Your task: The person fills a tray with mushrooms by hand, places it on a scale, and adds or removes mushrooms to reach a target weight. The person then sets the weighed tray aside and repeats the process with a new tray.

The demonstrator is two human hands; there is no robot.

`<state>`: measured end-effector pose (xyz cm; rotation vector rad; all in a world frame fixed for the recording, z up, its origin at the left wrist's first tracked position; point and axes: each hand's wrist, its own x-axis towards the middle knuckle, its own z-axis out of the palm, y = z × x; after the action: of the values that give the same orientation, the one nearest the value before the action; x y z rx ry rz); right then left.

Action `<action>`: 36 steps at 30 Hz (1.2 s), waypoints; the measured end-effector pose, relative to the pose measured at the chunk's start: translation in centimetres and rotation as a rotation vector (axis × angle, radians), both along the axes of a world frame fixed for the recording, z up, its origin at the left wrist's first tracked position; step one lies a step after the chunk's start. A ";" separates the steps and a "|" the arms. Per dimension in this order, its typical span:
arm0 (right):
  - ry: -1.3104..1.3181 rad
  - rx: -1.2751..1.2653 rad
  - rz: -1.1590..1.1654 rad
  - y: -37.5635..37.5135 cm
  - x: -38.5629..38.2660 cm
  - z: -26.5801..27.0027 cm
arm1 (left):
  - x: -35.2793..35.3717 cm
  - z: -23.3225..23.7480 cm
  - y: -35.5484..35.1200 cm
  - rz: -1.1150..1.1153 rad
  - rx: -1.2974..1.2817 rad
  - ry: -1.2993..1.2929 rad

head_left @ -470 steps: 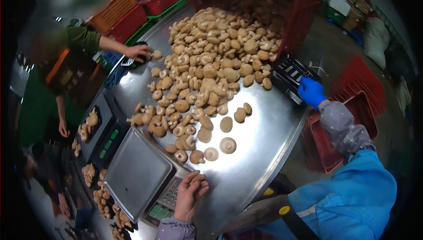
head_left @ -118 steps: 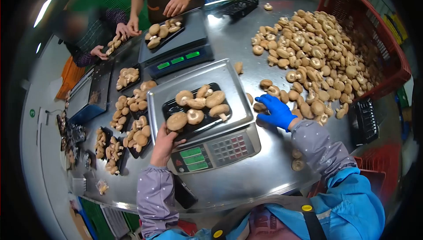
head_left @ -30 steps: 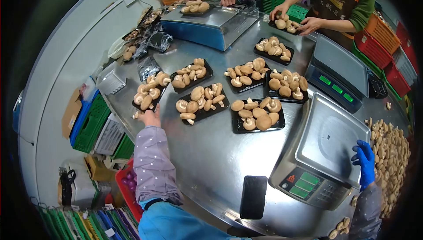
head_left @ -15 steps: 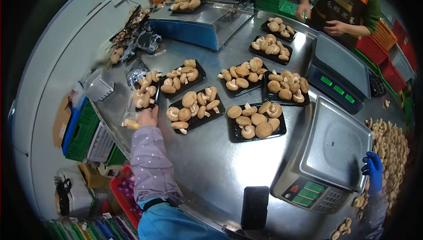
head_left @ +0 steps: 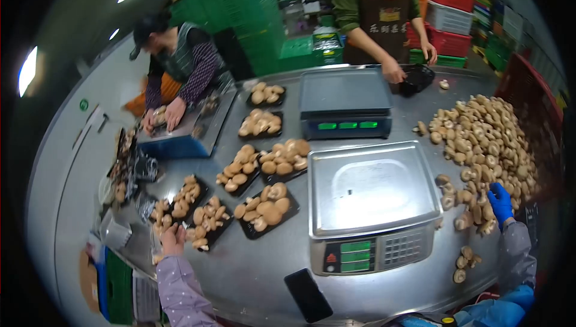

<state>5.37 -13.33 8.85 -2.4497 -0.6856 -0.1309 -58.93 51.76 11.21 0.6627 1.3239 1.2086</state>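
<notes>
The left hand (head_left: 173, 240) bends its fingers beside mushrooms (head_left: 159, 214) left on the table (head_left: 264, 267); the gloved right hand (head_left: 499, 200) curls by the pile (head_left: 489, 141). Whether either grips anything, I cannot tell. The near scale (head_left: 375, 189) carries a red logo (head_left: 330, 258), its digits unreadable; an apron (head_left: 390, 27) opposite bears Chinese characters (head_left: 387, 29), too blurred to read.

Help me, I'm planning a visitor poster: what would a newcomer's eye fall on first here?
Most likely the big heap of tan, round-capped mushrooms, on the right side of the shiny steel table. Next might come the green-lit, silver metal scale in the middle foreground. The camera wearer's bright blue-gloved right grip, at the heap's near edge, also stands out.
</notes>
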 end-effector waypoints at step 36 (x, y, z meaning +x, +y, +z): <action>-0.116 -0.425 -0.388 -26.3 -3.8 1.0 | 37.6 -0.5 -45.6 -1.812 -0.438 0.196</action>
<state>1.59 -39.59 9.87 -2.9838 -0.2939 -0.3067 -21.35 6.12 10.73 1.1870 0.5689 -0.5994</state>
